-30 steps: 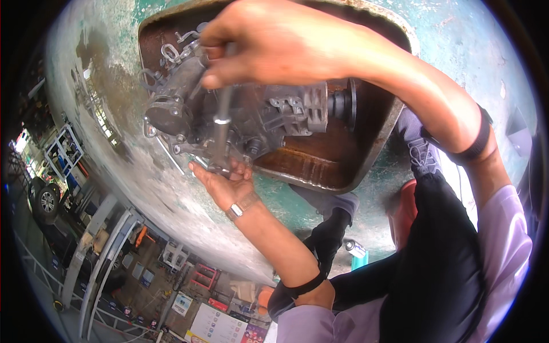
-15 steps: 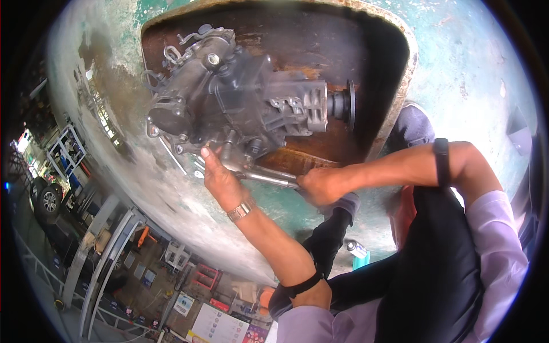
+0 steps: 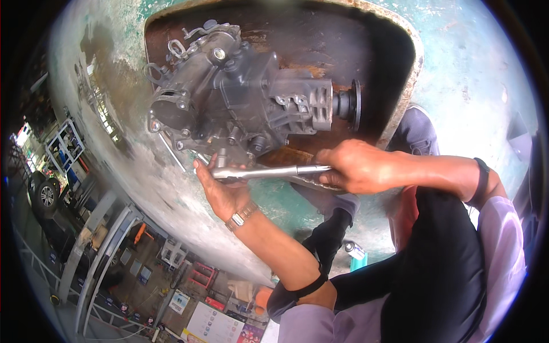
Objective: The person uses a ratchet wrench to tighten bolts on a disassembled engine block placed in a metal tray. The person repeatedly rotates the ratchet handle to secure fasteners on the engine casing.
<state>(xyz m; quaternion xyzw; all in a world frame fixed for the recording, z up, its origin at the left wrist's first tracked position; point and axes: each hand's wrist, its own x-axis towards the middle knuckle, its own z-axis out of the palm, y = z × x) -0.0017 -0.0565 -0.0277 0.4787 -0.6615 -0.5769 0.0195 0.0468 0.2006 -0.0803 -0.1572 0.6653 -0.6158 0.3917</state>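
A long silver ratchet wrench (image 3: 269,172) with a socket (image 3: 222,156) on its head lies level in front of a grey metal gearbox (image 3: 243,86). My right hand (image 3: 366,166) is closed round the handle end. At the other end, my left hand (image 3: 225,194) holds the ratchet head palm up, its fingers partly hidden behind the tool. The socket points up toward the gearbox's near side and appears apart from its bolts. On the right of the gearbox juts a round flange (image 3: 356,104).
The gearbox sits over a rust-brown recess with a worn rim (image 3: 410,77) in a green-white surface. Thin metal rods (image 3: 171,151) lie left of the gearbox. A shoe (image 3: 420,130) is by the rim, a spray can (image 3: 354,250) lower down. Shelving and a vehicle wheel (image 3: 47,196) show at left.
The ratchet wrench has come away from the gearbox's lower side toward me, and its socket now shows. My right hand has moved up and right; my left has turned more palm up.
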